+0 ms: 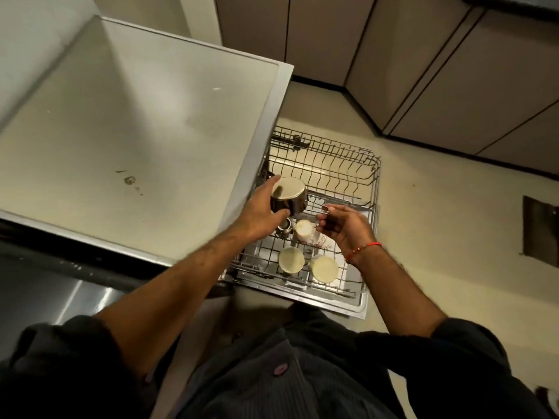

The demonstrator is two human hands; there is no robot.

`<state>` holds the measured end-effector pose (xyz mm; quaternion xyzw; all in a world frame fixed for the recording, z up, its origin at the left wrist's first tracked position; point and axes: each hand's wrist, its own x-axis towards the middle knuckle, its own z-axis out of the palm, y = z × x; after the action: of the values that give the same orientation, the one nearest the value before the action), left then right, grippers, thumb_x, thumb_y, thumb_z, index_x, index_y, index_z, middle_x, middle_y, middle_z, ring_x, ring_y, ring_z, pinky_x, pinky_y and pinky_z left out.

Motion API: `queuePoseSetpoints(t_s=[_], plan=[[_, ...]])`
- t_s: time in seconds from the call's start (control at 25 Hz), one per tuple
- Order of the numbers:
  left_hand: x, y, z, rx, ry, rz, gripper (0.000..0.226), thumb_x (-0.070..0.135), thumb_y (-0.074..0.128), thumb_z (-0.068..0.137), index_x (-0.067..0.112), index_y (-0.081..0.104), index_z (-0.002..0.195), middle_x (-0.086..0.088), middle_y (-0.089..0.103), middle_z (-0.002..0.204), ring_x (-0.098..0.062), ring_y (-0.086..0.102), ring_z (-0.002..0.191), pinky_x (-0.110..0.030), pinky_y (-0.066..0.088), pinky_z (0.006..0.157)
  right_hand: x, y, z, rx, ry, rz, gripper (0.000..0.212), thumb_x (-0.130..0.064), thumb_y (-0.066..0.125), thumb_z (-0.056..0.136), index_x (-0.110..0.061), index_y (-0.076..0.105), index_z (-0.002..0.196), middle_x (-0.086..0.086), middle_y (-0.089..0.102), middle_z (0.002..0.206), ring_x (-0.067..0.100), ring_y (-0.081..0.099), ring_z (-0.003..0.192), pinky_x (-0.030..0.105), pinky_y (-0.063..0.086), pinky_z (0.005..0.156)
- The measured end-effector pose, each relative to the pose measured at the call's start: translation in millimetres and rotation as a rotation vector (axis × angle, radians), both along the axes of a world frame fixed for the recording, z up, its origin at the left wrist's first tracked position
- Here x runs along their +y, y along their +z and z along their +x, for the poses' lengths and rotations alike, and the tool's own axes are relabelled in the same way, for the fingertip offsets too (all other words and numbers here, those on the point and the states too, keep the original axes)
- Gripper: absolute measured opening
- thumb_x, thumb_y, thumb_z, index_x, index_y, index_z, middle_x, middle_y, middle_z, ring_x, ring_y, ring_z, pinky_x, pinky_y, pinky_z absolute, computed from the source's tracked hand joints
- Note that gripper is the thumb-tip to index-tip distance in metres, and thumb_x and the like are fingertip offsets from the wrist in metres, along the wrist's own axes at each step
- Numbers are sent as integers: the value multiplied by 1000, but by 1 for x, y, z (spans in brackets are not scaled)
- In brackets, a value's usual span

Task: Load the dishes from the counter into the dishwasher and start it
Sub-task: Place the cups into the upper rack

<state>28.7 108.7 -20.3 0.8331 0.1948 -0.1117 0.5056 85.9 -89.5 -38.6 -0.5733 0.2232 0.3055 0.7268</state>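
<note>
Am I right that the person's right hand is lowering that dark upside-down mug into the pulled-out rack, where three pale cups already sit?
Not quite: the head view shows the left hand gripping the dark mug, not the right. The right hand hovers beside it, and whether it holds anything is unclear. The rest holds: the mug is upside-down over the pulled-out rack, where three pale cups already sit.

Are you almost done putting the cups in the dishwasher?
Partly. Three cups already sit upside down in the pulled-out rack. The left hand holds a steel cup over it; the right hand pinches something small. Closing up and starting remain.
</note>
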Motion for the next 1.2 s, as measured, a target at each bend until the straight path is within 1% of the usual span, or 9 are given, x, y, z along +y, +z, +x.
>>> queuePoseSetpoints(t_s=[0.12,0.32,0.4,0.56,0.68,0.8,1.04,1.12,1.2], plan=[[-14,-17,36,97,-41,21,84,20,73,89,28,24,157,-8,33,159,-28,42,141,-54,42,111,-21,-18,51,-19,-43,-79,13,-1,46,99,0,59,101,20,67,84,25,61,65,36,58,67],[-40,-37,93,260,-40,100,74,21,67,94,26,27,157,-10,33,156,-28,47,134,-46,44,110,-38,-83,140,107,-91,-243,30,9,36,96,-13,53,86,15,65,72,21,58,57,31,53,59],[-50,-43,114,282,-20,124,71,22,66,95,25,30,156,-10,35,155,-28,46,134,-46,43,111,-35,-115,171,167,-62,-283,32,8,31,96,-17,51,89,11,65,65,19,56,51,26,49,51],[-68,-51,140,279,-17,101,67,22,63,97,26,31,156,-6,31,157,-24,40,139,-47,39,114,-21,-171,217,212,81,-372,29,3,32,100,-16,54,104,14,65,75,15,53,47,23,47,48],[-76,-56,148,284,-17,83,65,20,61,98,27,31,155,-3,29,158,-12,40,131,-40,39,111,-13,-200,238,208,184,-432,31,2,30,101,-13,57,107,14,63,72,10,51,36,19,42,38],[-76,-60,153,276,-3,104,63,21,61,98,25,34,154,-2,30,157,-17,41,135,-40,40,111,-19,-222,243,243,227,-457,30,2,32,100,-11,59,107,15,61,71,11,49,35,20,41,37],[-72,-67,146,284,15,130,60,22,62,98,25,37,153,-2,32,156,-14,43,131,-36,42,108,-38,-242,244,291,210,-604,24,0,47,96,-17,63,93,11,62,81,19,61,51,23,49,36],[-72,-68,140,284,28,129,60,22,62,98,25,37,153,-1,32,156,-16,42,134,-39,42,110,-40,-238,245,293,191,-573,34,6,48,92,-19,63,109,11,63,94,22,63,72,28,52,43],[-72,-67,132,273,28,135,61,21,62,98,24,37,153,-2,32,157,-19,41,138,-45,42,112,-44,-232,243,220,238,-586,47,7,48,92,-24,59,125,10,63,105,22,63,79,33,54,57]])
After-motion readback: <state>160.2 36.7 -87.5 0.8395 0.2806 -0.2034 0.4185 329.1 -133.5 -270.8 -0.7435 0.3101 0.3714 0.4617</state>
